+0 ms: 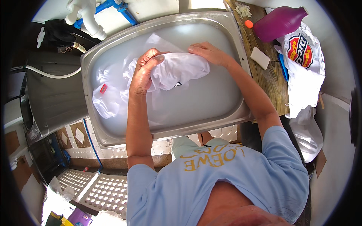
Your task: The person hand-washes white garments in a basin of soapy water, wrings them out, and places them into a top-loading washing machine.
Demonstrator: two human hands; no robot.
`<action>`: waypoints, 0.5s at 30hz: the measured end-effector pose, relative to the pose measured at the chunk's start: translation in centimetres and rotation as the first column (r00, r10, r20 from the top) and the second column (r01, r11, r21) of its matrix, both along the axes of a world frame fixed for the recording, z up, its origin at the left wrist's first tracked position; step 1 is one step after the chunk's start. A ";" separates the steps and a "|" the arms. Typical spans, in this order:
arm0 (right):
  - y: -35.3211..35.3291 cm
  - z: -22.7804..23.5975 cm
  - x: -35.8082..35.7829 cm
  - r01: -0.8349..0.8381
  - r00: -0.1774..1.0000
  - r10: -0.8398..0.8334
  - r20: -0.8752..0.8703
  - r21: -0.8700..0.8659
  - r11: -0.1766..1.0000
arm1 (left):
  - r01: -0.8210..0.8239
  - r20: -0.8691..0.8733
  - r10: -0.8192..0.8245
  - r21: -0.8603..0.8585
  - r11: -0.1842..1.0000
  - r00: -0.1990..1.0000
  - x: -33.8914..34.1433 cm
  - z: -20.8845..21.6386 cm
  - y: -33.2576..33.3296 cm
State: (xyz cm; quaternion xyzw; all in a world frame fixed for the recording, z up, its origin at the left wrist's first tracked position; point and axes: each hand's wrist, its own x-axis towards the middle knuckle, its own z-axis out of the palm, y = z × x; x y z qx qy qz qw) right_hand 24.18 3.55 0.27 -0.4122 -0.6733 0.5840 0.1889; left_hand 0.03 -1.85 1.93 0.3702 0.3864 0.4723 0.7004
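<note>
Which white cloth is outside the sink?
The printed cloth by the purple bottle, with its big red emblem; the bunched cloth in the left hand is in the sink.

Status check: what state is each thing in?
Left hand: gripping white garment
Right hand: at white garment's edge, grip unclear
White garment: bunched, partly in water
Sink: holding cloudy water
White tap: no flow visible
Purple bottle: looks uncapped
Orange cap: loose on wooden counter
Soap bar: resting on counter
Printed cloth: draped at counter's edge
</note>
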 end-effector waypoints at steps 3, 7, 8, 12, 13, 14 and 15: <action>0.2 0.1 1.4 0.015 0.966 -0.058 -0.250 -0.169 0.985 | 0.037 -0.020 -0.036 0.007 0.999 0.999 0.0 0.0 0.2; -1.2 -0.6 1.2 0.078 0.710 -0.356 -0.608 -0.434 0.897 | 0.085 -0.128 -0.066 0.149 0.985 0.989 -0.2 -1.2 0.6; -1.9 -0.4 0.4 0.101 0.626 -0.456 -0.632 -0.514 0.852 | 0.081 -0.144 -0.053 0.200 0.976 0.988 -0.6 -1.7 0.8; -3.4 -1.4 -2.2 0.163 0.455 -0.788 -0.414 -0.832 0.531 | -0.170 0.052 0.166 0.083 0.982 0.985 5.7 0.8 1.3; -3.2 -2.0 -2.9 0.154 0.420 -0.818 -0.393 -0.858 0.491 | -0.186 0.044 0.181 0.164 0.969 0.982 8.8 1.5 0.6; -2.8 -3.2 -3.3 0.135 0.393 -0.839 -0.377 -0.879 0.458 | -0.211 0.037 0.209 0.250 0.945 0.977 11.8 1.9 -0.2; -2.1 -6.9 -2.7 0.005 0.350 -0.730 -0.588 -0.778 0.629 | -0.092 -0.233 0.227 0.477 0.874 0.946 14.7 0.9 -1.6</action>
